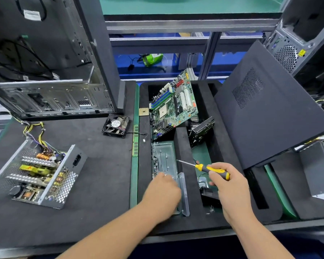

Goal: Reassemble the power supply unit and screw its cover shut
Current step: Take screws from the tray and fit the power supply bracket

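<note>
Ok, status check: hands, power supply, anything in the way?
Right hand grips screwdriver. Left hand reaching into foam tray. Power supply uncovered, untouched. Nothing blocking.

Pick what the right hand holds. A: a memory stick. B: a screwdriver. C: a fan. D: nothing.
B: the right hand grips a yellow-and-black screwdriver, its tip pointing left over the foam tray.
</note>
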